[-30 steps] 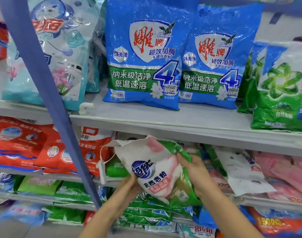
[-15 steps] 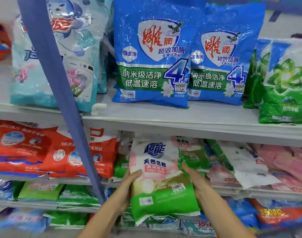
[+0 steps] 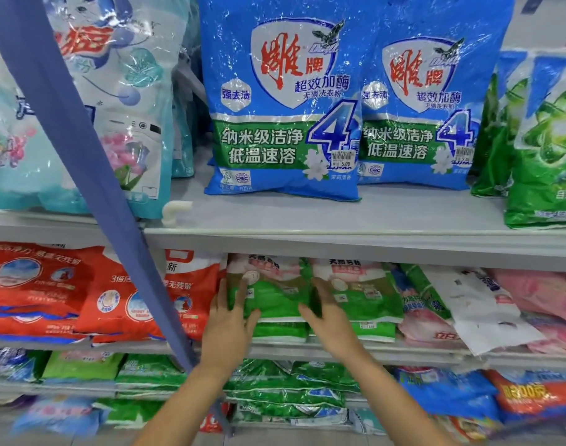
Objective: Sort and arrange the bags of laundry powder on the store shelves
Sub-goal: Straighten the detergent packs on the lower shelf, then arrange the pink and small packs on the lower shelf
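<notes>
As the green-and-white powder bag [image 3: 275, 297] lies atop its stack on the middle shelf [image 3: 429, 353], left hand [image 3: 228, 317] at its nine o'clock edge and right hand [image 3: 331, 323] at three o'clock press it with straight, spread fingers; uneven pushing could skew it.

bright even light, glare on blue bags [image 3: 281, 101], blurred bowed edges.

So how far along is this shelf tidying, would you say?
Partway, I'd guess. Done: the blue bags stand upright side by side on the upper shelf. In hand: the left hand and right hand press flat on two green-and-white bags lying side by side on the middle shelf. Left: the white bag to their right lies askew among jumbled pink bags.
</notes>
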